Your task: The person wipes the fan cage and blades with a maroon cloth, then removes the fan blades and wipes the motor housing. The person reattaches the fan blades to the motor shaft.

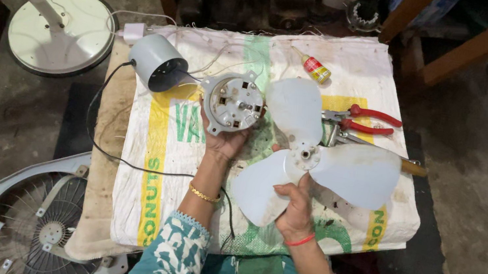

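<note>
Gripping steadily matters: fan motor point(233, 104) is clasped in the left hand point(224, 142), blade point(314, 156) apparently pinched by the right hand point(297, 201), kept level.

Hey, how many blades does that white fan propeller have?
3. On the fan propeller, held by the right hand, one blade points up toward the motor, one points right toward the pliers, one points down-left. None seems hidden.

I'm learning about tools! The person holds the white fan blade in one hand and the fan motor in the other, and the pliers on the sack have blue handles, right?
Not quite: the head view shows the pliers have red handles, not blue. The rest is right: the right hand holds the white fan blade, the left hand holds the fan motor, and the pliers lie on the sack.
</note>
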